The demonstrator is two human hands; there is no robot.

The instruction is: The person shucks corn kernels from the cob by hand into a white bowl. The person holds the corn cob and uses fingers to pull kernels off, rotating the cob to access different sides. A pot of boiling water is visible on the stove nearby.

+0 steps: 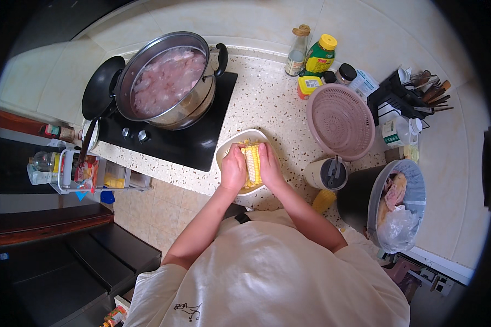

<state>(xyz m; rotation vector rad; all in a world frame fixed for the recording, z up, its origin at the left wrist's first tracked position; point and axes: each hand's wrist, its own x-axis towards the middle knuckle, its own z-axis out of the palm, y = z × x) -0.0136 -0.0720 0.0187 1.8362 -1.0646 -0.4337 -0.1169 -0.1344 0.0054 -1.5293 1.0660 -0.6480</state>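
Between my two hands is an ear of corn [252,164], partly stripped: a pale bare band runs beside rows of yellow kernels. My left hand [233,168] grips it on the left side, and my right hand [271,165] holds it on the right. Both are over a cream bowl [225,148], which has loose yellow kernels in it and stands on the speckled countertop [253,102]. Another ear of corn [324,200] lies on the counter to the right, close to my right forearm. The fingertips are partly hidden behind the ear.
A large steel pot [176,116] of meat in liquid stands on the black cooktop [200,147], beside a black wok [100,88]. To the right are a pink plastic colander [341,122], a lidded tumbler [326,173] and a lined trash bin [358,200]. Bottles and jars stand along the wall.
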